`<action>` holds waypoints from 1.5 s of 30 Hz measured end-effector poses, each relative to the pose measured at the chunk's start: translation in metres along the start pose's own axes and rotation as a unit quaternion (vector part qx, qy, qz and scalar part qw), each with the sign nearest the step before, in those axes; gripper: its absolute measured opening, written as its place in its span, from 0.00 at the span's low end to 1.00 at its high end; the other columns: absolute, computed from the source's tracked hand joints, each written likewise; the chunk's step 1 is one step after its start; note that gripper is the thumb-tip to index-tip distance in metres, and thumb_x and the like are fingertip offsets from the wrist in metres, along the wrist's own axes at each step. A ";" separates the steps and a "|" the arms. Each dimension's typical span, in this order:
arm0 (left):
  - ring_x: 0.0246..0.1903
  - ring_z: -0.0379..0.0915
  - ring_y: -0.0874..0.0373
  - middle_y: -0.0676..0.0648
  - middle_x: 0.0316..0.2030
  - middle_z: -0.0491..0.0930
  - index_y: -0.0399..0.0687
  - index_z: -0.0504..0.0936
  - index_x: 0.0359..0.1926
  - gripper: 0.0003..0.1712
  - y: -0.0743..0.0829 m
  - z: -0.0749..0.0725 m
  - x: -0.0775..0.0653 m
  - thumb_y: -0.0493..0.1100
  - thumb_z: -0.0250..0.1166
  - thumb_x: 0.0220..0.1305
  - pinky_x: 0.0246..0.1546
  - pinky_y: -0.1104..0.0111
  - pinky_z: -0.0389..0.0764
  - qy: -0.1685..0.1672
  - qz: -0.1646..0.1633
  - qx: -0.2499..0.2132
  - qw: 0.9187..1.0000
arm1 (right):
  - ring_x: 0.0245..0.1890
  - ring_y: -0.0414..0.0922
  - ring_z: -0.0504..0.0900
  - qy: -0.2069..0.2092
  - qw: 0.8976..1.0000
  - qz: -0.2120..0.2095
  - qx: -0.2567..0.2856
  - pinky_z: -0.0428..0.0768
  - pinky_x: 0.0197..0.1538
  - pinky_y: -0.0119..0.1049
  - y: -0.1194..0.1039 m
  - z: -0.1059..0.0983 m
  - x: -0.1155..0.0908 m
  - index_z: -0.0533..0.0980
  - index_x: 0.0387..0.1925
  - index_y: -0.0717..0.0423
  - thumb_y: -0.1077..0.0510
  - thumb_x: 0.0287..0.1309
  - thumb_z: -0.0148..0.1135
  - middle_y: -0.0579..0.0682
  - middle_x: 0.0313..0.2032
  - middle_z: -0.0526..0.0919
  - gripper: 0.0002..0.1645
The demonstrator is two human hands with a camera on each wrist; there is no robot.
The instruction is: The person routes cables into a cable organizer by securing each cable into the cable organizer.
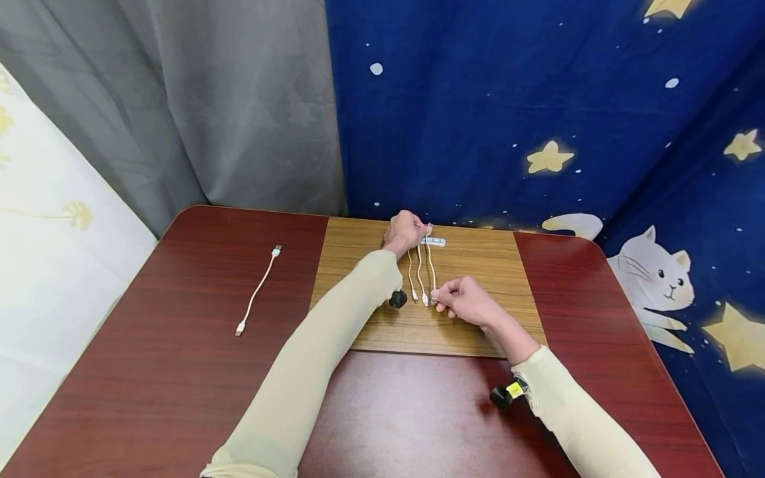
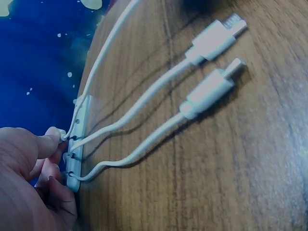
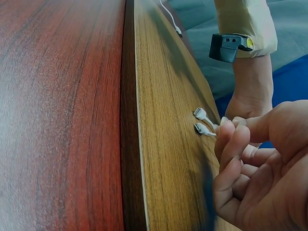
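Pinching one white cable (image 1: 431,263) over the desk (image 1: 394,405), thumb against fingers: far end in the left hand (image 1: 405,229), near end in the right hand (image 1: 469,301), both ends mostly covered. Lying just beside: two more cables (image 2: 207,98), set into a slotted strip (image 1: 438,242), partly hidden. Losing the held cable past the left wrist view's top edge.

Bright light, glare on tabletop (image 1: 400,411), shadows beside cables (image 2: 207,95), slightly blurred left-wrist view
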State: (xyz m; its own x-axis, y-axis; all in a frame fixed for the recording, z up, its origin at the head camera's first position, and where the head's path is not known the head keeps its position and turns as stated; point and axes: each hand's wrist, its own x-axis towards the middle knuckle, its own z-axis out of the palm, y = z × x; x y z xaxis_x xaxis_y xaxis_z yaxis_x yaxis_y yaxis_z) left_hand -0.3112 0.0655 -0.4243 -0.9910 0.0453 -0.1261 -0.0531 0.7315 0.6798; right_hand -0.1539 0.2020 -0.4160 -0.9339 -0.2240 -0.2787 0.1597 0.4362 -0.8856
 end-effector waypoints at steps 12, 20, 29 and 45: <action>0.37 0.76 0.57 0.56 0.35 0.81 0.57 0.85 0.28 0.14 0.000 0.003 0.002 0.56 0.70 0.67 0.41 0.61 0.75 -0.009 0.005 0.015 1.000 | 0.19 0.38 0.72 -0.003 1.000 0.001 -0.008 0.73 0.25 0.30 0.003 -0.002 0.001 0.81 0.33 0.70 0.63 0.73 0.59 0.54 0.24 0.81 0.13; 0.36 0.75 0.57 0.56 0.35 0.81 0.57 0.85 0.28 0.13 -0.003 0.004 0.005 0.56 0.70 0.67 0.41 0.61 0.75 -0.007 0.001 0.008 1.000 | 0.19 0.38 0.72 0.000 1.000 0.005 -0.016 0.72 0.25 0.30 0.002 -0.002 0.003 0.81 0.33 0.70 0.62 0.73 0.59 0.54 0.24 0.81 0.14; 0.38 0.76 0.57 0.56 0.36 0.82 0.57 0.86 0.31 0.12 -0.002 0.004 0.005 0.56 0.69 0.68 0.43 0.60 0.75 -0.012 0.004 0.015 1.000 | 0.20 0.38 0.72 0.000 0.999 0.011 -0.042 0.72 0.26 0.30 -0.003 0.000 0.006 0.82 0.32 0.68 0.62 0.71 0.60 0.52 0.24 0.81 0.13; 0.37 0.79 0.55 0.54 0.36 0.83 0.57 0.84 0.29 0.13 0.004 0.008 0.010 0.55 0.68 0.68 0.40 0.58 0.77 -0.011 0.013 0.067 0.998 | 0.18 0.38 0.70 -0.023 0.994 0.042 -0.095 0.68 0.24 0.29 -0.007 0.000 0.014 0.79 0.25 0.64 0.62 0.71 0.59 0.48 0.20 0.76 0.16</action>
State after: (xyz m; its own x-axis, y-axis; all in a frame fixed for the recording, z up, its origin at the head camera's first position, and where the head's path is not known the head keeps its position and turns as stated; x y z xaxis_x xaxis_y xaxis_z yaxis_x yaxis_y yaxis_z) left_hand -0.3200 0.0750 -0.4286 -0.9889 0.0792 -0.1253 -0.0085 0.8136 0.5814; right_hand -0.1676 0.1956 -0.4138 -0.9033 -0.2183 -0.3694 0.1685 0.6113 -0.7732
